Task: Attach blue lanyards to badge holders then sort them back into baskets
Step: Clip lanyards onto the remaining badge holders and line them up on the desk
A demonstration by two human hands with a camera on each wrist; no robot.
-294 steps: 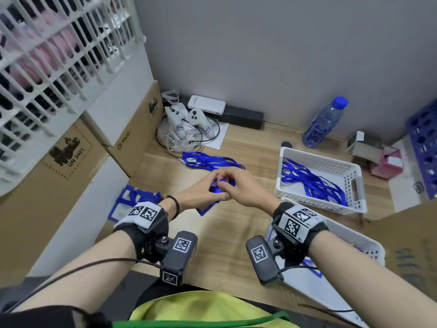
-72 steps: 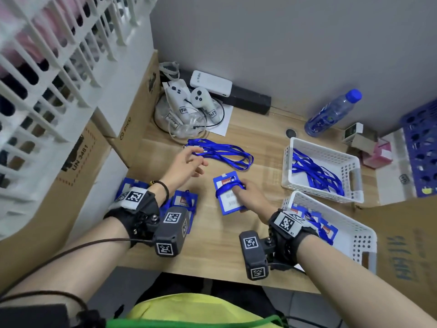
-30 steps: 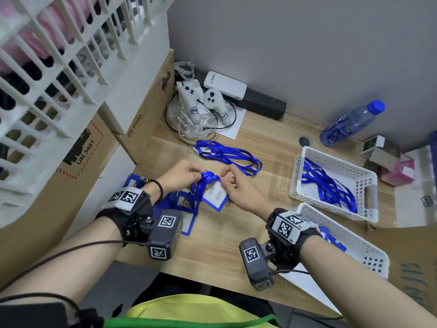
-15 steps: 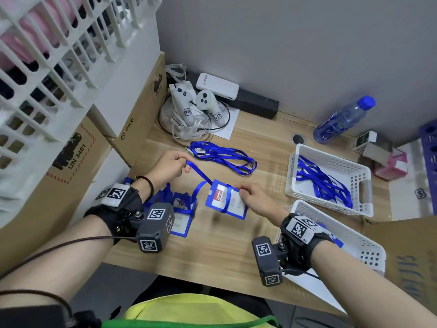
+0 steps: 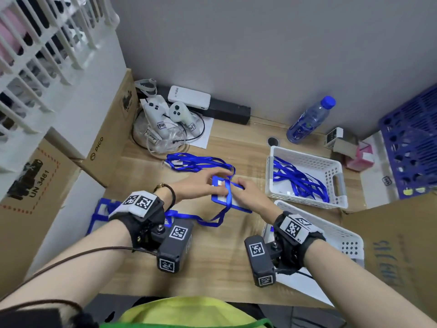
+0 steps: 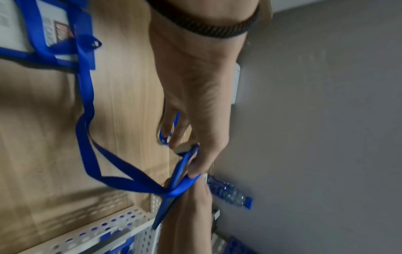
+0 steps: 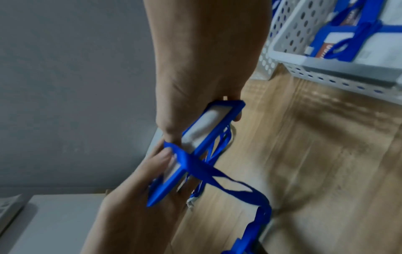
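Observation:
A blue badge holder point(image 5: 230, 195) hangs just above the wooden table point(image 5: 212, 256), held between both hands. My left hand point(image 5: 212, 183) pinches its left end, and my right hand point(image 5: 238, 189) grips its right end. A blue lanyard point(image 5: 214, 221) crosses over the holder and trails in a slack loop toward my left wrist. In the left wrist view the fingers point(image 6: 193, 165) clamp the holder's edge where the lanyard point(image 6: 121, 178) wraps it. The right wrist view shows the holder point(image 7: 202, 137) edge-on. More loose lanyards point(image 5: 196, 162) lie just beyond my hands.
A white basket point(image 5: 340, 185) of lanyards stands at the right. A nearer white basket point(image 5: 343, 235) holds finished badges point(image 7: 339, 43). Badge holders point(image 5: 100, 210) lie at the left by the cardboard boxes point(image 5: 106, 143). Controllers point(image 5: 165, 119), a water bottle point(image 5: 309, 119) and a blue crate point(image 5: 411, 147) line the back.
My left hand, which was pulling the lanyard out to the left, has come back to the holder. Both hands now meet on it, further back on the table, with the lanyard across it.

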